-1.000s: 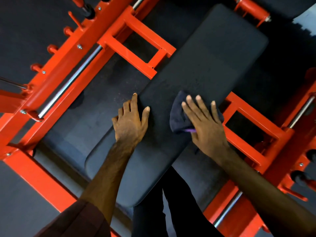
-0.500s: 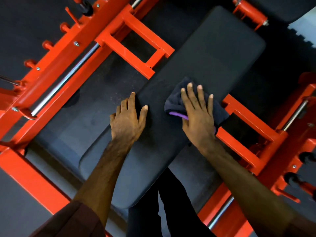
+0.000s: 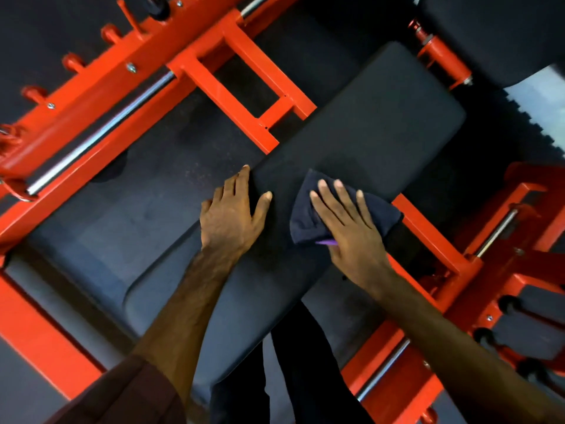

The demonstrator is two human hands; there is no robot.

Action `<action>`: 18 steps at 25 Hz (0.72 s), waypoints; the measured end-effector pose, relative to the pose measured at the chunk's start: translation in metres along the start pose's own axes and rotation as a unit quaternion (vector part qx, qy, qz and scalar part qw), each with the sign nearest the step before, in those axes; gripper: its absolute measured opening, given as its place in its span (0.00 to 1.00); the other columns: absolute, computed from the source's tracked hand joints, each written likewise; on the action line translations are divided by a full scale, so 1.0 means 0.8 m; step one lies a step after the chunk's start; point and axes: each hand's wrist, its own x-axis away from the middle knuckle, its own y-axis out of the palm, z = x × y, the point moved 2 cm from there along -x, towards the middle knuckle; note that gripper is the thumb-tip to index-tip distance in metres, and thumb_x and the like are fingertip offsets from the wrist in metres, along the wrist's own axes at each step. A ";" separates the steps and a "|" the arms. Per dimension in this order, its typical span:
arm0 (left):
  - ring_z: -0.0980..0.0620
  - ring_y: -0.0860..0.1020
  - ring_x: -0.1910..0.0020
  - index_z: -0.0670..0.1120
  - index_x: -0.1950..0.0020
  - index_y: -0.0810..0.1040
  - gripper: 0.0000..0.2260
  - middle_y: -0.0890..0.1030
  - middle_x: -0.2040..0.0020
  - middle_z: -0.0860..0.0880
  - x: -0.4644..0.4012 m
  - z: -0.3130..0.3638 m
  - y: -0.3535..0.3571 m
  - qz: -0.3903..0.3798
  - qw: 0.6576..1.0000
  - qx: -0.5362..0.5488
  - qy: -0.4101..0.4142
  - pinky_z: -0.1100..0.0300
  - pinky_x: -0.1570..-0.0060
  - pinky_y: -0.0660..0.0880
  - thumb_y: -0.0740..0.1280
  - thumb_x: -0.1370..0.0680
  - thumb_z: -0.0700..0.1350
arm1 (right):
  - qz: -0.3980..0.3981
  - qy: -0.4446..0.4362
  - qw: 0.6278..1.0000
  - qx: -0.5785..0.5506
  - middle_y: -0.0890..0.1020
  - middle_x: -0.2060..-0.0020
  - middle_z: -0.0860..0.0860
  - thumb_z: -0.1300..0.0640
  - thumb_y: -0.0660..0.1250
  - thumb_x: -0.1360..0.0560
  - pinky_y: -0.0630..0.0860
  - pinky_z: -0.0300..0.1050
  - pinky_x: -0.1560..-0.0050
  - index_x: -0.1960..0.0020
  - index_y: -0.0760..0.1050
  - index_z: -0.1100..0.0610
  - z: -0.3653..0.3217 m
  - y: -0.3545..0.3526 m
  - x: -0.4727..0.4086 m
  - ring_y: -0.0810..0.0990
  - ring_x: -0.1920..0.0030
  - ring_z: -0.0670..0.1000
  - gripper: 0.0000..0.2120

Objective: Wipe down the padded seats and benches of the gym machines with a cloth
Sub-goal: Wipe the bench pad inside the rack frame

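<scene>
My right hand (image 3: 351, 231) presses the cloth (image 3: 308, 215) flat-fingered mid-bench (image 3: 382, 123); my left hand (image 3: 229, 215), fingers relaxed, braces the nine o'clock edge. I should sweep firmly toward one o'clock, overlapping strokes.

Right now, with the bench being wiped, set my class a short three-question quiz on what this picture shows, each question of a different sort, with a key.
1. True or false: the right hand presses the dark cloth flat onto the black padded bench with straight fingers.
2. Multiple choice: where is the left hand? A. gripping the chrome rod. B. lying flat at the bench's edge, beside the cloth. C. on top of the cloth.
3. Fill in: the frame around the bench is painted ____.

Key: 1 true; 2 B; 3 red.
</scene>
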 end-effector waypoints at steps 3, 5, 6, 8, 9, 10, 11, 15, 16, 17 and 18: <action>0.39 0.75 0.31 0.49 0.16 0.61 0.34 0.74 0.25 0.44 -0.005 -0.001 0.000 -0.007 1.000 -0.003 -0.003 0.40 0.37 0.73 0.53 0.17 0.67 | 0.007 0.076 0.997 0.025 0.53 0.15 0.53 0.58 0.73 0.29 0.52 0.68 0.19 0.15 0.54 0.56 0.021 -0.012 -0.019 0.50 0.15 0.57 0.47; 0.40 0.75 0.30 0.50 0.16 0.60 0.33 0.74 0.25 0.45 -0.002 -0.001 0.005 -0.008 1.000 -0.005 -0.005 0.40 0.37 0.73 0.53 0.17 0.67 | 0.015 0.182 0.983 -0.010 0.50 0.14 0.54 0.57 0.69 0.27 0.48 0.67 0.18 0.14 0.52 0.55 0.000 -0.012 -0.073 0.48 0.15 0.57 0.45; 0.40 0.75 0.31 0.50 0.16 0.60 0.33 0.74 0.25 0.45 -0.002 -0.002 0.005 -0.006 1.000 -0.010 -0.009 0.40 0.37 0.73 0.53 0.16 0.67 | 0.016 0.180 0.984 -0.015 0.50 0.14 0.53 0.56 0.67 0.26 0.47 0.67 0.18 0.14 0.52 0.55 -0.011 -0.009 -0.088 0.47 0.15 0.58 0.45; 0.40 0.76 0.31 0.50 0.16 0.61 0.33 0.75 0.26 0.45 -0.001 0.000 0.003 -0.012 1.000 -0.007 -0.014 0.40 0.38 0.73 0.53 0.16 0.66 | 0.000 0.051 0.999 -0.005 0.51 0.14 0.52 0.56 0.68 0.27 0.49 0.69 0.18 0.14 0.53 0.55 -0.006 -0.009 -0.075 0.48 0.15 0.59 0.44; 0.40 0.76 0.32 0.50 0.16 0.61 0.33 0.75 0.26 0.45 -0.002 0.002 -0.001 -0.021 1.000 -0.004 -0.014 0.40 0.37 0.73 0.54 0.16 0.66 | -0.017 -0.024 1.000 0.008 0.52 0.15 0.52 0.56 0.69 0.28 0.50 0.69 0.19 0.15 0.55 0.55 0.010 -0.012 -0.058 0.49 0.15 0.59 0.45; 0.40 0.75 0.31 0.50 0.16 0.60 0.33 0.75 0.26 0.45 -0.001 0.004 -0.004 -0.028 0.999 -0.004 -0.017 0.40 0.37 0.73 0.54 0.16 0.66 | -0.032 -0.061 0.997 0.019 0.53 0.15 0.52 0.57 0.70 0.29 0.51 0.69 0.19 0.15 0.55 0.55 0.030 -0.021 -0.048 0.49 0.15 0.58 0.46; 0.40 0.75 0.31 0.50 0.16 0.60 0.32 0.75 0.26 0.44 -0.001 0.005 -0.006 -0.031 0.999 -0.006 -0.021 0.40 0.36 0.73 0.55 0.16 0.65 | -0.029 -0.050 0.998 0.024 0.53 0.15 0.52 0.58 0.71 0.29 0.51 0.69 0.19 0.15 0.54 0.55 0.045 -0.027 -0.054 0.50 0.15 0.58 0.47; 0.40 0.74 0.30 0.49 0.16 0.60 0.32 0.75 0.26 0.44 -0.004 0.005 -0.002 -0.026 0.999 -0.014 -0.023 0.40 0.35 0.72 0.55 0.15 0.64 | 0.007 0.144 0.989 -0.021 0.51 0.14 0.52 0.57 0.66 0.28 0.48 0.70 0.19 0.14 0.53 0.54 0.008 -0.026 -0.146 0.48 0.15 0.59 0.44; 0.39 0.75 0.31 0.49 0.16 0.61 0.32 0.75 0.26 0.44 -0.003 0.005 -0.001 -0.022 0.999 -0.014 -0.025 0.40 0.36 0.73 0.55 0.16 0.64 | 0.003 0.102 0.994 -0.022 0.51 0.14 0.52 0.56 0.66 0.27 0.48 0.70 0.19 0.14 0.53 0.54 -0.005 -0.024 -0.151 0.48 0.15 0.60 0.44; 0.38 0.75 0.31 0.49 0.16 0.62 0.32 0.76 0.27 0.43 -0.003 0.006 -0.001 -0.021 0.999 -0.012 -0.026 0.40 0.36 0.73 0.55 0.16 0.64 | -0.005 0.020 1.000 -0.016 0.51 0.14 0.52 0.56 0.66 0.27 0.49 0.70 0.19 0.14 0.53 0.53 -0.008 -0.020 -0.142 0.48 0.15 0.60 0.43; 0.38 0.76 0.31 0.48 0.17 0.62 0.32 0.76 0.27 0.43 -0.003 0.006 -0.003 -0.022 0.999 -0.009 -0.025 0.40 0.36 0.73 0.55 0.17 0.63 | -0.014 -0.066 0.998 0.001 0.52 0.14 0.51 0.56 0.65 0.27 0.49 0.70 0.19 0.14 0.53 0.53 0.001 -0.016 -0.125 0.48 0.15 0.60 0.43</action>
